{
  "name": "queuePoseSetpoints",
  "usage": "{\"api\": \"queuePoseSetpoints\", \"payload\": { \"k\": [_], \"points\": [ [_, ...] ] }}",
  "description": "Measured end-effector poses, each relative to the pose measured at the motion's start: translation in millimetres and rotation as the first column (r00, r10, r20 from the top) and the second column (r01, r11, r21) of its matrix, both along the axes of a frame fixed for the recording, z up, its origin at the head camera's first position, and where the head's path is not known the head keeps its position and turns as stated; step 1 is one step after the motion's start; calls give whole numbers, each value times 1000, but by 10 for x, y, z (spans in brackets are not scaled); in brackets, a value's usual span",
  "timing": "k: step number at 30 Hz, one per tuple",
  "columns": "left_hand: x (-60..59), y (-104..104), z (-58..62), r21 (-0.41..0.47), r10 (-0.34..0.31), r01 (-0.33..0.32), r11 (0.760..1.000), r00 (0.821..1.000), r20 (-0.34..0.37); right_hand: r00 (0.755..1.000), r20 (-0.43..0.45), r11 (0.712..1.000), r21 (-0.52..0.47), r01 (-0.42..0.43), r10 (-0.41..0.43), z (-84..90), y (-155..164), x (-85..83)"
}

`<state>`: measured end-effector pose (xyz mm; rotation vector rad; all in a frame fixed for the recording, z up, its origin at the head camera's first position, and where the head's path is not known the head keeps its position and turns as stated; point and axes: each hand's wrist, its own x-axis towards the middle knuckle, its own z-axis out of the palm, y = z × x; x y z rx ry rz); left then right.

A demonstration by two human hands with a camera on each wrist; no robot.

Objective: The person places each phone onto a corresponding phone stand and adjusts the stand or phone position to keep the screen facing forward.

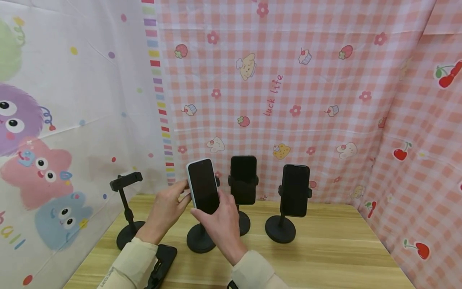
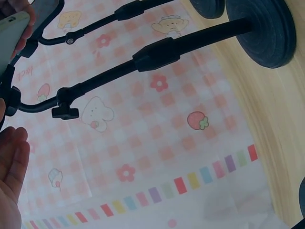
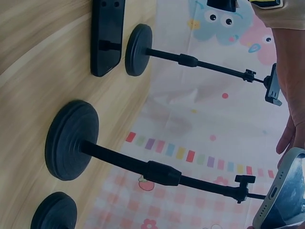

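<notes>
My right hand (image 1: 221, 220) grips the lower end of a smartphone (image 1: 203, 186) in a pale case, thumb across its front. The phone stands tilted, dark screen toward me, over a black phone stand (image 1: 201, 239). My left hand (image 1: 167, 206) is at the phone's left edge, thumb and forefinger at the stand's clamp. In the left wrist view the left hand's other fingers (image 2: 14, 155) lie fairly straight below the clamp (image 2: 12, 100). The right wrist view shows the phone's bottom edge (image 3: 276, 191) with its charging port, beside the stand's upper end. The phone hides most of the clamp.
Two black stands to the right each carry a dark phone (image 1: 243, 180), (image 1: 295, 190). Another stand (image 1: 126, 182) at the left has a bare clamp. A black phone (image 1: 162, 261) lies on the wooden table (image 1: 332, 249) near my left sleeve. Printed cloths hang behind and at the sides.
</notes>
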<state>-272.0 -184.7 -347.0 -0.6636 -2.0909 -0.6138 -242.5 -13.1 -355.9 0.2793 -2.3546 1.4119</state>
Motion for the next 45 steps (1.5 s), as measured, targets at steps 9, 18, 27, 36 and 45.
{"api": "queuePoseSetpoints", "payload": {
  "k": [9, 18, 27, 36, 45],
  "points": [
    [-25, -1, -21, -22, -25, 24, 999, 997, -68, 997, -21, 997, -24, 75, -75, 17, -86, -51],
    [-48, -19, -42, -76, -32, 22, 997, 991, -129, 990, -67, 992, -27, 126, -128, 1, -124, -68],
    [-83, -45, -54, -147, -49, 17, 989, 975, -215, 990, -61, 991, -29, 128, -129, -3, -79, -96],
    [-76, -88, -65, -195, -62, 1, 981, 950, -307, 990, -73, 992, -19, 121, -122, -4, -52, -143],
    [-53, -101, -45, -235, -81, -6, 972, 930, -358, 987, -68, 990, -1, 143, -142, -5, -47, -170]
  ]
}}
